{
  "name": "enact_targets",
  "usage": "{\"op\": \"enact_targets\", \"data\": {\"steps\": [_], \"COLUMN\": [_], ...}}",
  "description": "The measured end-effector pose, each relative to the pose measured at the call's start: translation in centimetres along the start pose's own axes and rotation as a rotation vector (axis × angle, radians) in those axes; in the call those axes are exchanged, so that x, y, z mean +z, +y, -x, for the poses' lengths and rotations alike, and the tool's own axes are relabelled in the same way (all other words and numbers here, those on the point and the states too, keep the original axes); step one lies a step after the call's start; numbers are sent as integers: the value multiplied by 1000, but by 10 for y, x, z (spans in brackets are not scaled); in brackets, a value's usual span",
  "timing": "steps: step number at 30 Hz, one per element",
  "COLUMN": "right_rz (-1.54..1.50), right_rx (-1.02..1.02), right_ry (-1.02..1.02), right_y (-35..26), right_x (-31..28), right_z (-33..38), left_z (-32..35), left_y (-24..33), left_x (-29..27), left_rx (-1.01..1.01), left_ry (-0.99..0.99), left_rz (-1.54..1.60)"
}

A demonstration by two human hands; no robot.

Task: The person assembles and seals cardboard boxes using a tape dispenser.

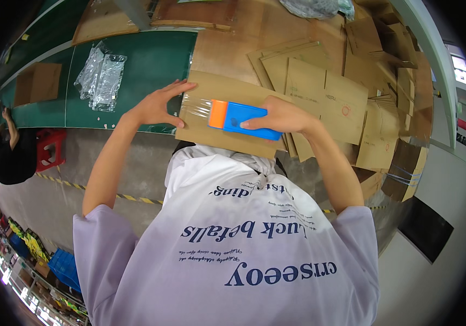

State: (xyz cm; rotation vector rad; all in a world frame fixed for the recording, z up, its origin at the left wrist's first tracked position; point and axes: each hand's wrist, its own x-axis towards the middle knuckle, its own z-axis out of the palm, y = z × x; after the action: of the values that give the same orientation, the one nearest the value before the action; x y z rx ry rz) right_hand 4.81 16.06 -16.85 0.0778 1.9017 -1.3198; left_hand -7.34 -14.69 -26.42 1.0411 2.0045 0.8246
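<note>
Reaching toward the table's edge, far left: a person in a black top [13,158], well apart from me. Small brown carton [38,83] on the green tabletop [154,57], near that person's hand. Red plastic stool [51,149] on the floor beside them. Lower down, a blue crate [64,267] among crowded goods, too small to sort out. Yellow-and-black tape line [102,192] crosses the grey floor. Back on the green surface, crumpled clear plastic packaging [102,79].

My left hand [159,108] is next: spread wide, thumb and fingers apart, gripping nothing, tips against the left edge of the cardboard box [224,87]. The box sits right in front of my body, where the green surface meets bare wood [222,51]. Shiny clear strip [196,107] on its top face, running from the left edge to the orange end of the tape dispenser [243,118]. Dispenser lies lengthwise over the box top; my right hand [281,113] is closed around its blue body, thumb on the upper face.

Just right of that hand, flat cardboard sheets [330,95] overlap in a loose spread. Clear plastic bag [317,6] at the top. Farther right, a bundle of folded cardboard [404,171] with blue strapping, then a black panel [425,228] low down.
</note>
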Motion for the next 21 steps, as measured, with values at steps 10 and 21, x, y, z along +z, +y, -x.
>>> {"op": "enact_targets", "data": {"steps": [10, 21], "right_rz": [145, -81], "right_rx": [-247, 260], "right_ry": [67, 129], "right_y": [53, 146], "right_x": [-22, -72], "right_z": [43, 176], "left_z": [-3, -8], "left_y": [20, 29], "left_x": [-3, -1], "left_rx": [-125, -199], "left_ry": [-35, -34], "left_rz": [-148, -211]}}
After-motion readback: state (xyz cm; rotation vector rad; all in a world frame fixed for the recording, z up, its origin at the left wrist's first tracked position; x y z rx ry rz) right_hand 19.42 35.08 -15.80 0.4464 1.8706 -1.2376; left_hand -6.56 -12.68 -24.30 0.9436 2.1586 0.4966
